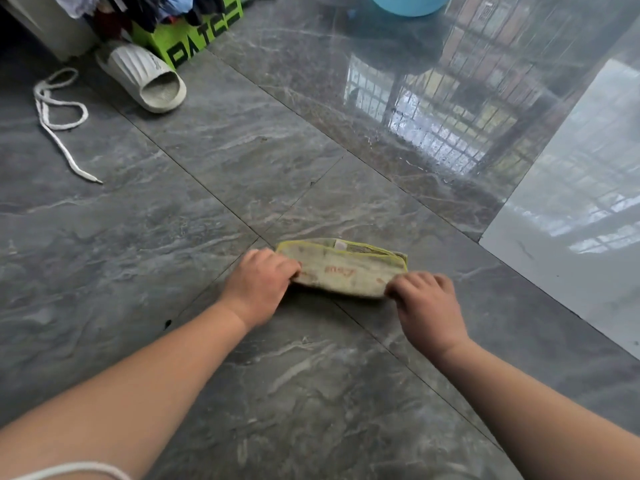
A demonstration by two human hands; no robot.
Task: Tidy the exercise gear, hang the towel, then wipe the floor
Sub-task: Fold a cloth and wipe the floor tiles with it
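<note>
A glossy grey marble-patterned tile floor (pixel 207 188) fills the view. Near the centre, a folded pale yellow-green cloth (pixel 341 270) lies flat on it. The left hand (pixel 258 289) pinches the cloth's left end; the right hand (pixel 427 304) grips its right end. Far left lie a white slide sandal (pixel 145 76) and a white shoelace (pixel 57 112).

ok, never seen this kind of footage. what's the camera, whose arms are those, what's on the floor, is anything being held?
There is no robot here: a person wears one wide-angle camera on the head, looking forward and down, so the two bare arms are their own. The left hand and the right hand each grip one end of a folded yellowish cloth that lies on the grey marble-look floor, fingers curled on it. Further off lie a white slipper, a loose white lace, a green box heaped with clothes, and the edge of a blue basin.
</note>
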